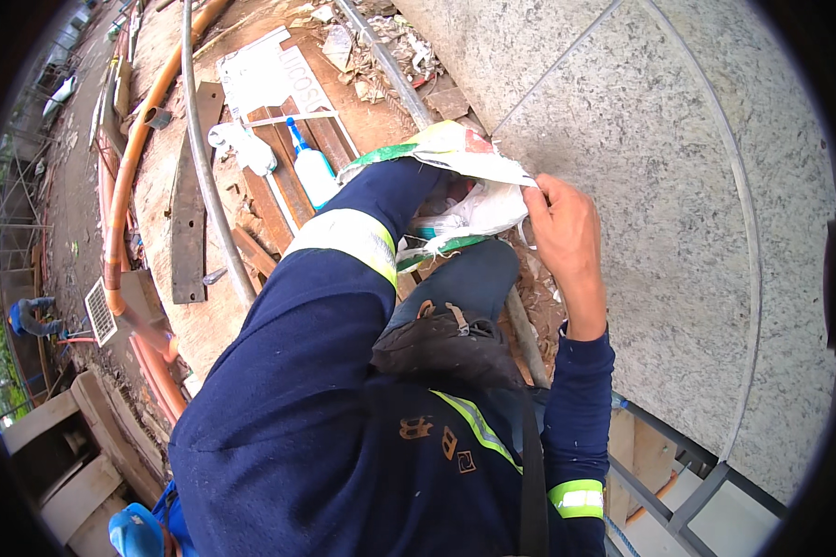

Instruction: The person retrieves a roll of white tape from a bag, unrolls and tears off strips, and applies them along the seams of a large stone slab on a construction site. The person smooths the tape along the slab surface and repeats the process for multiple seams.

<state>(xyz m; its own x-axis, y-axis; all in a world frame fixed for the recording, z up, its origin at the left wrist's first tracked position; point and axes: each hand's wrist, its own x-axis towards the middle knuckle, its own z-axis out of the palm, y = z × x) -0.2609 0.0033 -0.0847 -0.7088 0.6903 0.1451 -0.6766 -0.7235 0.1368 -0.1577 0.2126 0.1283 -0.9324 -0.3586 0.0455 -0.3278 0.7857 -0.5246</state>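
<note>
A white woven sack (499, 206) with green, yellow and red print hangs in front of my legs, its mouth held apart. The fingers of my right hand (564, 237) pinch the sack's rim on the right side. My left arm (367, 218), in a dark blue sleeve with a reflective band, reaches down into the sack. The left hand is hidden inside, so its fingers do not show. Some crumpled clear plastic (469, 215) and a teal item are partly visible within. A black pouch (441, 343) rests at my waist.
Left of the sack, a white bottle with blue nozzle (314, 174) and another white bottle (254, 151) lie on planks. A grey pipe (200, 148) and orange conduit (125, 176) run alongside. A speckled panel (678, 213) stands right. People in blue appear lower left (137, 529) and far left (32, 317).
</note>
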